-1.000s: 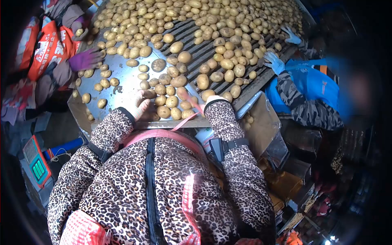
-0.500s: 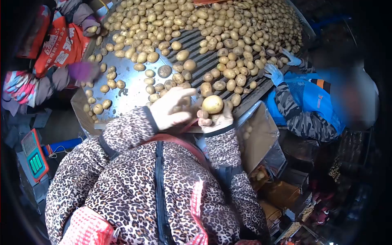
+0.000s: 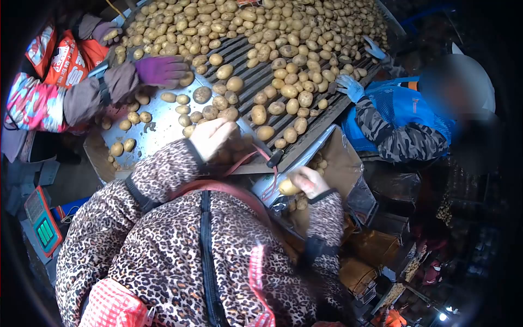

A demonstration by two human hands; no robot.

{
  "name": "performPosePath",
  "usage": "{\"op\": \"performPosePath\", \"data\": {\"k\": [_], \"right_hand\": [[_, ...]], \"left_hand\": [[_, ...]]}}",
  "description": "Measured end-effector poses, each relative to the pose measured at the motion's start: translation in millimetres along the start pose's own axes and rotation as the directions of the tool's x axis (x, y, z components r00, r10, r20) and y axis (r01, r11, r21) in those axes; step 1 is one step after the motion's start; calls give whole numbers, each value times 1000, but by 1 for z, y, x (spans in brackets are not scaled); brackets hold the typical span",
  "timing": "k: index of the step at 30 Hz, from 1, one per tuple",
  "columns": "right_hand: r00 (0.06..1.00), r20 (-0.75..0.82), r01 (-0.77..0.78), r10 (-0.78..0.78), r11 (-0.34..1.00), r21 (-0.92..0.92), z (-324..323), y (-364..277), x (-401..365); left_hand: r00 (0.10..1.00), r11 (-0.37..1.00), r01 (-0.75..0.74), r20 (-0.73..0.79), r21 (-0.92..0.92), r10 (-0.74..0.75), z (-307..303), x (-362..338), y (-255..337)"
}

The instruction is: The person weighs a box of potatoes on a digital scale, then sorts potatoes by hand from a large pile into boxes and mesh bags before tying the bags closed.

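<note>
My right hand [image 3: 309,182] is closed around a large pale potato [image 3: 289,187], above the opening of a lined box [image 3: 338,174] that has potatoes inside. My left hand [image 3: 212,137] is at the near edge of the sorting table, its fingers curled down against potatoes [image 3: 209,113] there; whether it grips one is hidden. Beside it, a red strap [image 3: 242,161] runs over the table edge to a black clip [image 3: 275,158].
Many potatoes [image 3: 321,27] cover the slatted, metal-topped table [image 3: 158,117]. At the left, a co-worker's purple glove [image 3: 160,71] reaches over it. At the right, another person in blue has gloved hands [image 3: 350,87] among potatoes. A scale [image 3: 43,220] stands at lower left.
My right hand has moved down and right with the potato, from the table edge to the box. My left hand has curled downward. The purple glove has reached further over the table.
</note>
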State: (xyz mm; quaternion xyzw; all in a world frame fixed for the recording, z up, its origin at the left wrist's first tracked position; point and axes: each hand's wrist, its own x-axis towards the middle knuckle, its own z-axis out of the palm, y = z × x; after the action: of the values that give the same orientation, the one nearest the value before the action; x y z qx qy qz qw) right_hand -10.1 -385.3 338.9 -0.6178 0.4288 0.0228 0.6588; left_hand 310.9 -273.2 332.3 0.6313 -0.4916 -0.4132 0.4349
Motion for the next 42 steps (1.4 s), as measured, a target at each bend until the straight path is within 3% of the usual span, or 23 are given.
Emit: {"op": "performPosePath", "data": {"k": [1,2,7,12,16,17,19,21,23,25,27,28,29,31,32,33,36,37,38,39,40,41,42], "right_hand": [[994,-81,19,-69,861,-508,-21,5,-7],[981,-178,-77,-78,685,-725,-31,-2,-9],[742,-504,40,-442,779,-625,-76,-25,105],[720,-694,-399,25,833,-384,-94,-55,229],[830,-554,-240,-68,853,-464,-80,-21,300],[878,-459,-248,-137,689,-680,-53,-47,282],[961,-186,13,-205,706,-708,-7,-68,255],[903,-66,419,-424,905,-70,-7,0,318],[939,-11,261,-344,691,674,13,-18,286],[969,78,38,-234,453,891,23,-58,228],[915,190,-4,-357,463,887,16,-52,238],[992,50,-113,114,659,743,16,-59,255],[989,-72,138,-128,977,165,14,-56,262],[963,45,230,-264,728,-646,61,-89,225],[966,112,224,-233,539,-812,88,-94,214],[968,169,221,-186,313,-924,111,-95,207],[984,141,167,-107,297,-940,143,-102,200],[954,215,273,-208,311,-910,137,-94,208],[966,166,258,-198,785,-563,131,-85,212],[978,138,161,-156,987,-21,126,-82,212],[955,219,65,-202,858,510,126,-83,218],[958,285,-247,-32,412,877,124,-71,211],[962,216,-129,-169,418,899,134,-92,178]], "left_hand": [[989,981,145,-12,131,-145,-9,-12,2],[990,981,143,-40,135,-139,-10,-22,-27],[984,942,179,-72,285,-165,-26,-55,-68],[940,911,330,-179,246,-291,-37,-81,-81],[934,906,314,-261,285,-242,-38,-110,-116],[913,893,373,-271,251,-305,-39,-111,-110],[928,930,322,-253,177,-273,-41,-108,-102],[945,925,254,-277,284,-174,-43,-102,-107],[954,963,223,-237,150,-184,-44,-97,-99],[933,948,296,-249,114,-261,-42,-97,-98],[938,962,265,-245,59,-244,-42,-100,-116],[941,966,252,-248,51,-232,-41,-102,-111],[945,972,229,-249,43,-212,-41,-101,-112],[948,975,220,-239,16,-210,-41,-100,-110],[946,972,237,-227,-3,-231,-41,-99,-105],[944,967,253,-215,-23,-252,-41,-100,-103],[961,963,180,-246,203,-128,-43,-101,-118],[965,950,157,-245,269,-90,-45,-103,-122],[953,933,44,-296,358,69,-43,-102,-148],[951,910,78,-306,408,55,-48,-100,-144],[948,884,112,-315,453,41,-51,-96,-140],[946,857,145,-323,495,26,-50,-93,-136],[936,962,166,-342,217,-85,-48,-86,-100]]}}
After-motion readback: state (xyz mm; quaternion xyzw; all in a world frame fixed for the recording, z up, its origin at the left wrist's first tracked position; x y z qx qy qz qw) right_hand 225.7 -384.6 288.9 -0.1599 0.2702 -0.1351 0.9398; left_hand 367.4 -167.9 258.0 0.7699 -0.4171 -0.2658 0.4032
